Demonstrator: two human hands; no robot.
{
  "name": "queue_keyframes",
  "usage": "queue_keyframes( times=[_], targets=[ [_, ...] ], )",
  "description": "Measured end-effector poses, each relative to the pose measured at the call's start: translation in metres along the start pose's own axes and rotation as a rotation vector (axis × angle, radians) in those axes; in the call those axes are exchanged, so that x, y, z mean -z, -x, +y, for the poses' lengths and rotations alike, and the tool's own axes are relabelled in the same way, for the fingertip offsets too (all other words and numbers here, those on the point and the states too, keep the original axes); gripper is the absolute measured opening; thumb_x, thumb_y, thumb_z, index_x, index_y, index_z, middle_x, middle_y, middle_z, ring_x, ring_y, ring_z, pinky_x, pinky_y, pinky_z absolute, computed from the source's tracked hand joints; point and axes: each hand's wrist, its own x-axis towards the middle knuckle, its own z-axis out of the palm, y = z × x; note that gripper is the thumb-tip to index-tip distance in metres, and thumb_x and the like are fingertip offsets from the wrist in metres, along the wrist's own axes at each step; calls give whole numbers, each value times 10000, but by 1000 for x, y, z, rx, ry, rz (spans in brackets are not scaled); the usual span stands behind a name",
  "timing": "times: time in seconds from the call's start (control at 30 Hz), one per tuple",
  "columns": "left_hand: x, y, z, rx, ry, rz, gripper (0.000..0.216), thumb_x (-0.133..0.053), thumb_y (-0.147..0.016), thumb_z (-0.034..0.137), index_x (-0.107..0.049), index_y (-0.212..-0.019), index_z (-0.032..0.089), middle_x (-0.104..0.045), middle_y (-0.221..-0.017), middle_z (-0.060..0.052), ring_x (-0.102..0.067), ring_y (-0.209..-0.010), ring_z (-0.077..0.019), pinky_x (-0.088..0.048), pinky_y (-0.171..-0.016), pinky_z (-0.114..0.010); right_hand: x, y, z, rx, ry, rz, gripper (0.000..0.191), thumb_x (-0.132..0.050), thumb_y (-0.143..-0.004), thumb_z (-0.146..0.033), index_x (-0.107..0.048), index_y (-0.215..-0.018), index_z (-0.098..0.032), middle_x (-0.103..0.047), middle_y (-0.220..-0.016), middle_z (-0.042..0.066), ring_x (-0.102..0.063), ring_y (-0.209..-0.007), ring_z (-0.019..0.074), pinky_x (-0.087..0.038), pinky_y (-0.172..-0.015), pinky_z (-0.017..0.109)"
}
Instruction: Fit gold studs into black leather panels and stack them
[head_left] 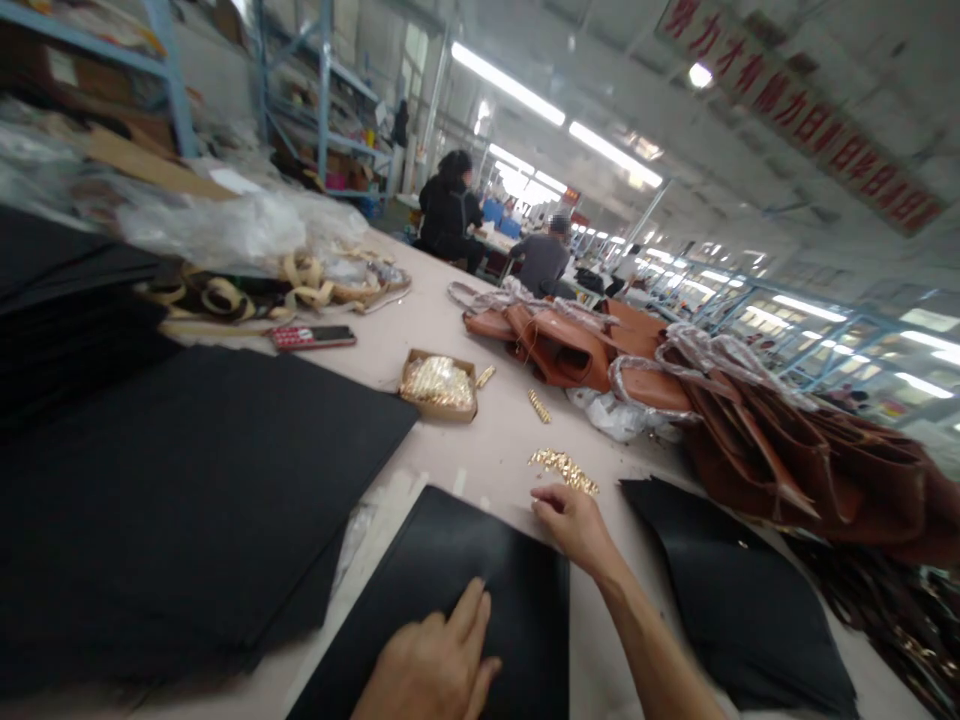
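A black leather-like panel (491, 545) lies flat in front of me. My left hand (435, 655) rests on it, its index and middle fingers stretched out over the surface. Beyond the panel's far right corner, my right hand (574, 525) is closed in a pinch. Whatever is between those fingertips is too small to make out. Just past the right hand, small gold metal pieces (562, 467) lie in a loose pile on the table (480, 465). A small cardboard box (442, 410) farther off holds more gold pieces in clear plastic.
Stacked black sheets (187, 500) fill the left side. A second stack of black panels (735, 580) lies at right, below brown leather bags (787, 440) with plastic-wrapped handles. A phone (313, 337) lies near coiled tan strips (300, 280). Other people (450, 210) sit farther back.
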Motion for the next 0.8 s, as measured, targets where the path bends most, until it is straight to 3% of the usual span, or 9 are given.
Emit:
queue_keyframes(
  times=[0.1,0.23,0.57,0.8],
  targets=[
    [16,0,1,4,118,-70,403,-487,-942,243,-583,-1318,136,-595,-1367,-124,-688,-824,-232,-592,-683,-364,-10,39,-7,-50,-181,-174,294,-547,-878,-388,-715,-996,-177,-684,-720,16,-623,-630,163,-496,-610,264],
    [17,2,1,21,155,-84,408,-462,-962,266,-553,-1328,111,-603,-1349,-119,-674,-834,-239,-573,-667,-387,-19,67,-22,-127,-443,-333,215,-647,-808,-354,-714,-886,-165,-644,-691,2,-569,-601,133,-467,-571,240],
    [11,5,1,7,150,-11,353,-491,-954,316,-610,-1226,125,-663,-1205,-74,-648,-745,-218,-535,-568,-382,-21,57,-42,36,-223,-408,151,-592,-836,-253,-730,-844,-191,-691,-731,2,-577,-626,124,-439,-586,224],
    [12,4,1,12,174,15,362,-535,-937,307,-608,-1234,113,-668,-1205,-70,-644,-729,-212,-531,-552,-378,-20,48,-50,3,-105,-474,144,-587,-830,-251,-716,-813,-190,-678,-681,1,-589,-597,124,-433,-553,221]
  ],
)
